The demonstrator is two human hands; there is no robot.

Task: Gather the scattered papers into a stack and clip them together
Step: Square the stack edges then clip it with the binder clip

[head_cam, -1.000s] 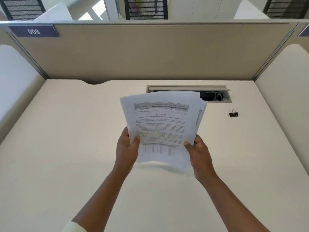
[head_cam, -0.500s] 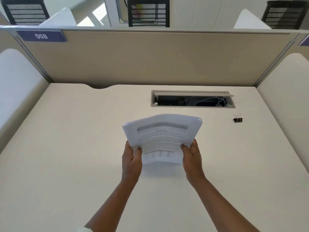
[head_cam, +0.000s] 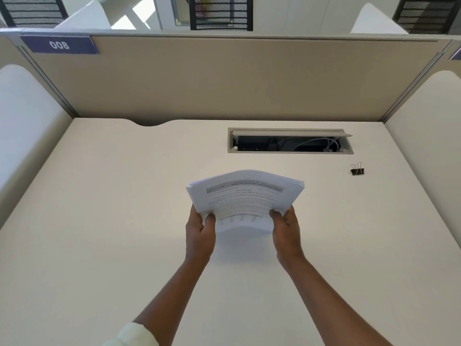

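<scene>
White papers (head_cam: 245,196), loosely fanned a second ago, now form a nearly squared, bowed stack over mid desk (head_cam: 99,221), left hand (head_cam: 200,233) and right hand (head_cam: 287,231) pinching its near corners, so the untouched binder clip (head_cam: 357,169), far right, likely comes next.

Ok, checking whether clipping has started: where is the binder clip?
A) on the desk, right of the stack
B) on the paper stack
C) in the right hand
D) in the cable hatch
A: the binder clip lies on the desk, right of the paper stack.
</scene>
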